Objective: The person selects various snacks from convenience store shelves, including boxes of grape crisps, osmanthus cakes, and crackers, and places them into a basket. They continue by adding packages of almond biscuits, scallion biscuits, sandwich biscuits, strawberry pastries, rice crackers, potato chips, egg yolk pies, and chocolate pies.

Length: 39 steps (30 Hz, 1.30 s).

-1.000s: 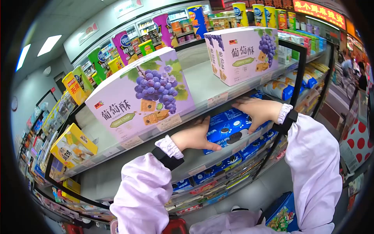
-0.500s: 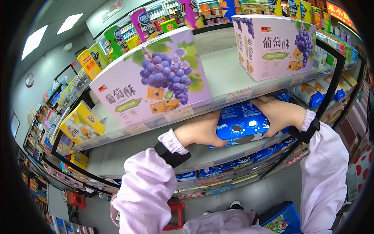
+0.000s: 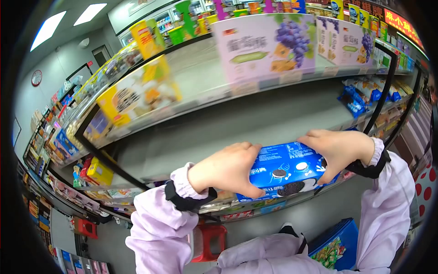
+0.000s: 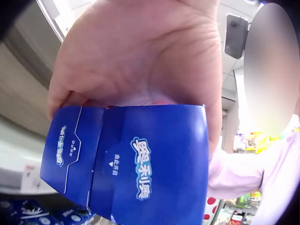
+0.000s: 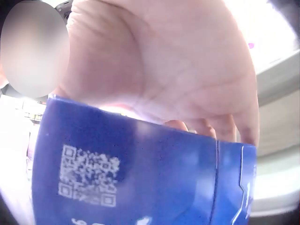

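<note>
In the head view, a blue box of sandwich cookies is held level between both hands, in front of the shelf edge. My left hand grips its left end, thumb on the near face. The right hand grips the opposite end, its thumb also on the near side. From the left wrist, the box's end shows white lettering and a seam, with the left palm over it. A QR code marks the end under the right palm. The box's underside is hidden.
Above stand purple grape crisp boxes and a yellow box. Blue packets lie on the lower shelf at right, beside a black shelf post. On the floor are a red stool and a blue container holding packets.
Both hands have drawn the cookie box from the lower shelf, out past its edge toward the body. The head view has shifted, and blue packets on the shelf have come into sight.
</note>
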Motion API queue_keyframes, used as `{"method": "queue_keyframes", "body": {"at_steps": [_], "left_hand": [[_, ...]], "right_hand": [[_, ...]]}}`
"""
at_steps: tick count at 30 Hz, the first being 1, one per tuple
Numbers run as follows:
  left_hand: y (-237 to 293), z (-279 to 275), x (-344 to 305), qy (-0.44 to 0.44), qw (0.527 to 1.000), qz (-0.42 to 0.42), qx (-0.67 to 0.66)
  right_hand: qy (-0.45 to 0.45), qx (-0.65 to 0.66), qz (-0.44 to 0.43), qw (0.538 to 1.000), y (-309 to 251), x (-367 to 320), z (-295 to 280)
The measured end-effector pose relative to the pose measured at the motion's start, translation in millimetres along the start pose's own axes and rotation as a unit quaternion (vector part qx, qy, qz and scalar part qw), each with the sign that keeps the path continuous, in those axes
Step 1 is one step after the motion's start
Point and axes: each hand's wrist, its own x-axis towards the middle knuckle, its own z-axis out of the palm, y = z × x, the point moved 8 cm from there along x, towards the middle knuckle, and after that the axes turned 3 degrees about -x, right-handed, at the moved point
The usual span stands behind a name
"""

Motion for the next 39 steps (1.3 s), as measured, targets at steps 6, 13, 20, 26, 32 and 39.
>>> {"method": "queue_keyframes", "body": {"at_steps": [6, 13, 20, 26, 32, 39], "left_hand": [[-44.2, 59.3, -127.9, 0.057, 0.995, 0.075, 0.007], [-58.3, 108.0, -235.9, 0.067, 0.995, 0.061, -0.040], [-55.1, 148.7, -330.6, 0.069, 0.996, -0.016, -0.050], [-39.7, 168.8, -395.6, 0.089, 0.992, -0.090, -0.023], [-26.8, 149.0, -460.9, 0.127, 0.981, -0.144, -0.001], [-54.2, 122.2, -537.9, 0.172, 0.966, -0.190, 0.028]], "right_hand": [[0.033, 0.026, -0.022, 0.999, -125.5, 47.4, 78.3], [-0.013, 0.067, 0.023, 0.997, -223.1, 63.9, 138.2], [-0.010, 0.056, -0.048, 0.997, -297.5, 73.1, 182.0], [0.003, 0.095, -0.101, 0.990, -344.8, 80.0, 220.0], [0.008, 0.077, -0.136, 0.988, -400.9, 102.2, 197.7], [0.052, 0.046, -0.175, 0.982, -463.1, 167.8, 176.8]]}}
